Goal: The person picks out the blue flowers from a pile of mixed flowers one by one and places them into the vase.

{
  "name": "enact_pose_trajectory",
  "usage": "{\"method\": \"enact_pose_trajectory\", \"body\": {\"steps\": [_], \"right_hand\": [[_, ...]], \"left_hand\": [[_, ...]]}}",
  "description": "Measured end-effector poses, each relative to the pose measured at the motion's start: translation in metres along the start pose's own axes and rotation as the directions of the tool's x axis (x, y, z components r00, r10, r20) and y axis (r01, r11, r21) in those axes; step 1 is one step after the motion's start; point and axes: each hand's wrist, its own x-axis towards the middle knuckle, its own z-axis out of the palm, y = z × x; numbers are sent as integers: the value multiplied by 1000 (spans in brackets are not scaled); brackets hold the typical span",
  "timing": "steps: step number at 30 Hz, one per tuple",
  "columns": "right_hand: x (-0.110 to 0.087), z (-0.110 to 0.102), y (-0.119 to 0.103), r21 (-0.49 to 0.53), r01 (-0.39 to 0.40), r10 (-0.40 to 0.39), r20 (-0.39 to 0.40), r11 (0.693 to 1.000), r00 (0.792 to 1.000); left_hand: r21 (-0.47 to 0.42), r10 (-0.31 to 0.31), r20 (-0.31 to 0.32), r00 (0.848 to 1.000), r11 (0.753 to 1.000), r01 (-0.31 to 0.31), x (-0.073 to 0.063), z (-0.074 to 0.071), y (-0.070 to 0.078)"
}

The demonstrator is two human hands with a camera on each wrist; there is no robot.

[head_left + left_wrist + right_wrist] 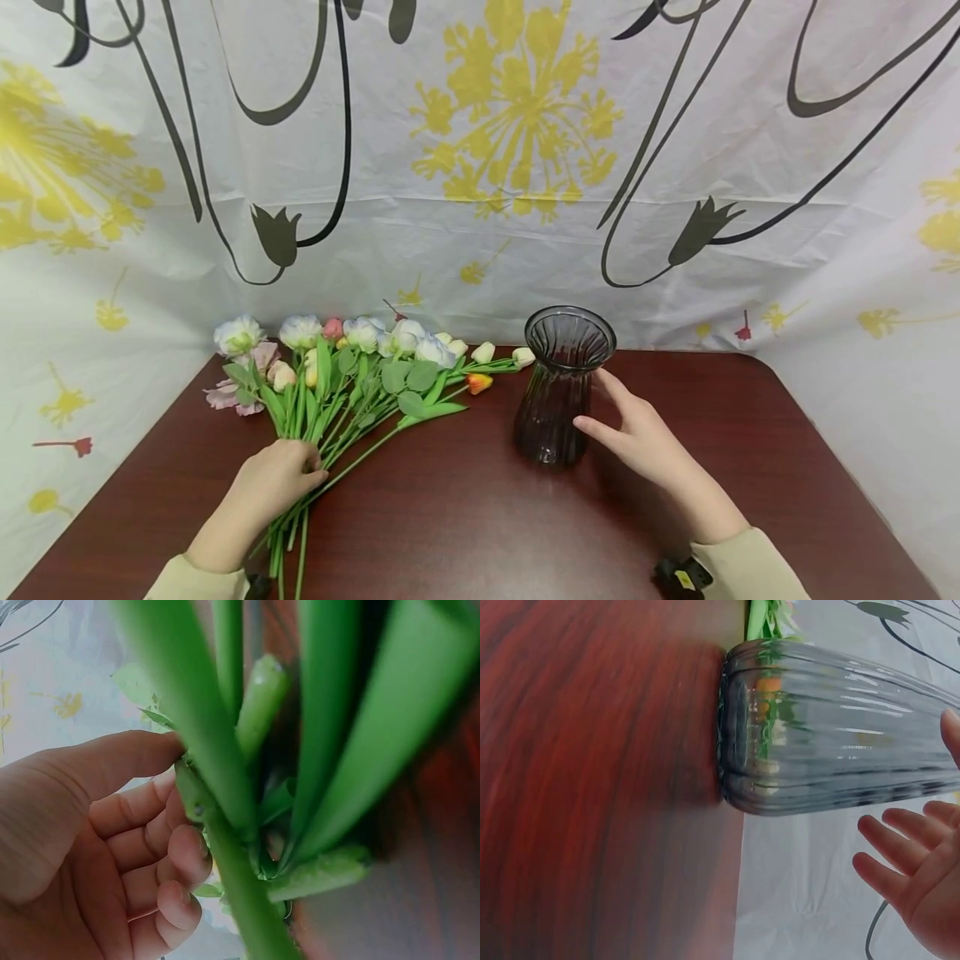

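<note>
A bunch of artificial flowers (pixel 360 375), with white, pink, yellow and orange heads, lies on the left of the table. My left hand (pixel 273 479) grips it around the green stems (pixel 232 847), thumb and fingers curled at one side of them in the left wrist view. The cut stem ends point towards me. Right of centre stands a dark, clear ribbed glass vase (pixel 555 400), upright with a flared rim. Beside its right side is my right hand (pixel 637 429), fingers spread and relaxed; in the right wrist view these fingers (pixel 900 847) are apart from the glass (pixel 832 727).
The dark red-brown wooden table (pixel 450 533) reaches back to a white cloth (pixel 480 267) printed with yellow and grey flowers, which hangs behind and at both sides. One orange tulip (pixel 478 383) and several white tulip heads (pixel 483 352) extend from the bunch towards the vase.
</note>
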Motion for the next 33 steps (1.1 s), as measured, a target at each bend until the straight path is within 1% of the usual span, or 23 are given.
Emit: {"method": "enact_pose_trajectory", "body": {"steps": [5, 12, 18, 20, 24, 27, 33], "right_hand": [[3, 4, -3, 12, -7, 7, -18, 1000, 1000], [4, 6, -4, 9, -16, 17, -40, 1000, 999], [3, 8, -3, 6, -21, 22, -43, 1000, 999], [3, 9, -3, 6, -24, 24, -46, 1000, 999], [3, 10, -3, 9, -31, 31, -50, 999, 998], [3, 10, -3, 11, -33, 33, -52, 999, 998], [3, 10, -3, 5, -28, 29, -55, 1000, 998]], "left_hand": [[-1, 5, 1, 1000, 1000, -5, 1, -2, -1], [-42, 13, 1, 1000, 999, -13, 0, -3, -1], [-75, 21, -4, 1000, 997, -21, -2, -2, -2], [-91, 21, -8, 1000, 996, -22, -2, -1, -3], [-127, -7, -17, 1000, 992, 5, -2, 0, -4], [-153, -15, -26, 1000, 988, 11, -4, -2, -5], [-213, 1, -24, 1000, 977, -6, -7, -5, -6]]}}
